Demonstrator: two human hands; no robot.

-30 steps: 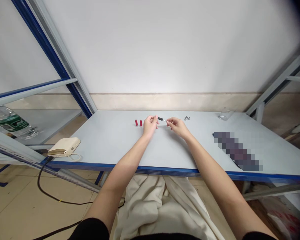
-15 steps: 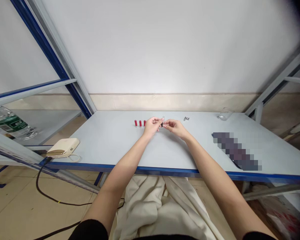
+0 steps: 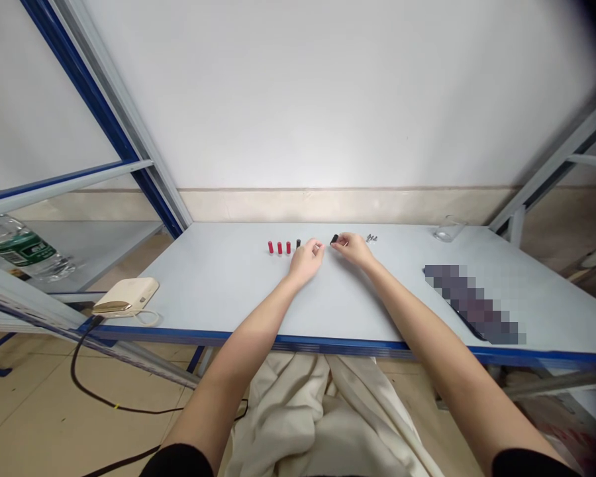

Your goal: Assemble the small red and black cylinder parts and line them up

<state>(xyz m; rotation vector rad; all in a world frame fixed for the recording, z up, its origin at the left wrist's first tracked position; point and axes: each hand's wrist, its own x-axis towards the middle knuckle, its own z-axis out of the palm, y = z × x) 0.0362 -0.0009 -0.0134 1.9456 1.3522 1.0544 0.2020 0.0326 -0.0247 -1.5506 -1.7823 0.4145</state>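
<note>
Tubes [image 3: 279, 248] in the head view, three, red with paler lower ends, standing upright in a row on the grey table [image 3: 218, 285]; contents too small to make out. Just right of the red tubes, black-topped tube [image 3: 298, 244], upright in the same line, partly hidden by the left hand [image 3: 305, 262]. Left fingers curled, thumb and fingertips drawn close together; impossible to tell whether pinching anything or touching that tube. Farther right of the red tubes, right hand [image 3: 352, 250] pinching a black cylinder [image 3: 334, 239] between thumb and fingers. Past that hand, rightward from the red tubes, small cluster of metal pieces [image 3: 372, 238]. Well right of the red tubes, near the table's far corner, see-through glass [image 3: 449, 229]. Right and nearer than the red tubes, dark flat thing [image 3: 469, 301], pixelated. Well left and nearer, cream box [image 3: 126, 295] at the front corner. Leftmost from the red tubes, on a neighbouring shelf, green-labelled bottle [image 3: 27, 246]; fill level unclear. Behind the red tubes, narrow strip of tabletop, then wall [image 3: 302, 204]. In front of the red tubes, broad stretch of tabletop down to the blue front edge [image 3: 338, 346], overhung by both forearms.
</note>
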